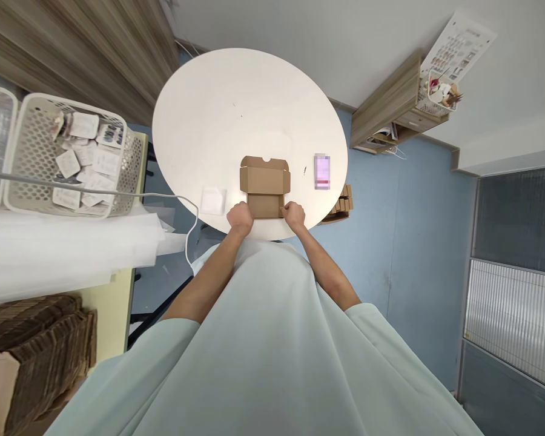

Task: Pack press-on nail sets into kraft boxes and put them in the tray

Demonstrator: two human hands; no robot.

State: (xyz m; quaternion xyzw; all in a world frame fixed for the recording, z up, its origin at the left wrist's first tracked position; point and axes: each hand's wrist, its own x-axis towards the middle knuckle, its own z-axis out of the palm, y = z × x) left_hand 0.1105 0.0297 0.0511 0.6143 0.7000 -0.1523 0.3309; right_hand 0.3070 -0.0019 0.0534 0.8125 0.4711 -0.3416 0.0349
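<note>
A small brown cardboard box (266, 206) lies on the white round table (236, 85), its lid flap (265, 179) folded back away from me. My left hand (240, 218) is closed on the box's left side near the front corner. At the right side, my right hand (294, 215) grips the box wall, with the fingers curled. The inside of the box shows bare cardboard. To the left of my left hand lies a flat white packet (213, 200). A pink and purple item (322, 172), blurred out, rests to the right of the box.
At left, a perforated basket (31, 157) holds carded small items. Below it are a white plastic roll (68, 248) and stacked flat cardboard (49, 357). A grey cable (163, 195) crosses toward the table. Small boxes (343, 203) stand beyond the table's right edge, near a wooden cabinet (388, 100).
</note>
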